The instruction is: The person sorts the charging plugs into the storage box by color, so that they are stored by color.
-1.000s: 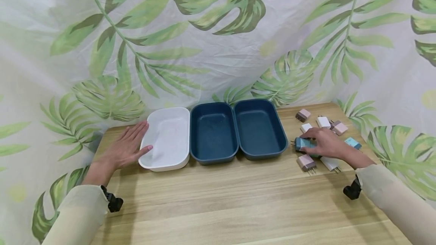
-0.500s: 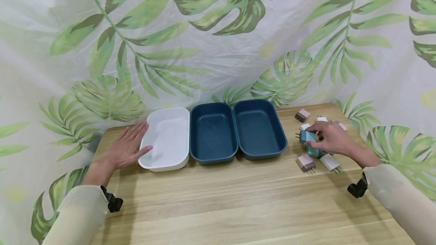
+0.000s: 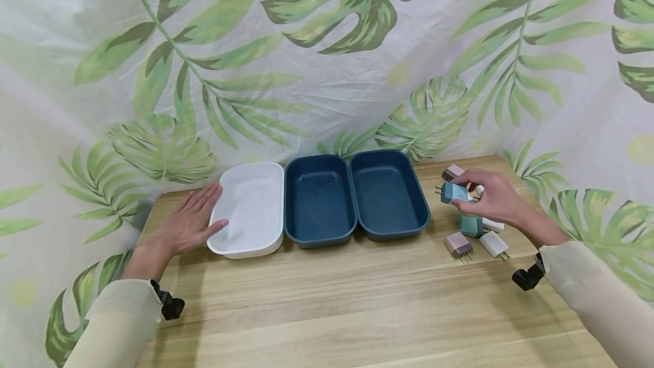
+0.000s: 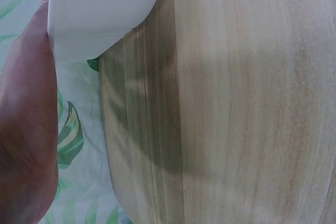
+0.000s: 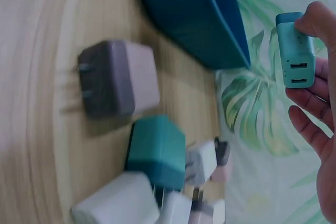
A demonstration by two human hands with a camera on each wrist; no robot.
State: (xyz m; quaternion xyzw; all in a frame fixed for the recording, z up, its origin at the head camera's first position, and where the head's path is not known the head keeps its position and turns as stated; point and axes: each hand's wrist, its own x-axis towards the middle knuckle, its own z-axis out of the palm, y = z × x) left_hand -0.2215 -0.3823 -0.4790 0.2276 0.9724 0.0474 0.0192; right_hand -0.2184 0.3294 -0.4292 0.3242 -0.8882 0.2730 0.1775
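The right hand [image 3: 493, 200] pinched a light-blue charger [image 3: 453, 192] between thumb and fingers, above the bench [image 3: 332, 311], at three o'clock from the right-hand dark-blue tray [image 3: 390, 234]; its prongs pointed to nine o'clock. The right wrist view showed two ports on it, but there the hand was cut by the edge. The left hand [image 3: 191, 220] lay with straight fingers at nine o'clock of the white tray [image 3: 255, 209], its thumb over the rim; in the left wrist view most of its fingers could not be seen. Below the held piece, a pink charger [image 3: 458, 245] lay at six o'clock and a green charger [image 3: 471, 226] at five. A second pink charger [image 3: 451, 172], at twelve, was partly covered by fingers; the pieces behind the right hand I could not count.
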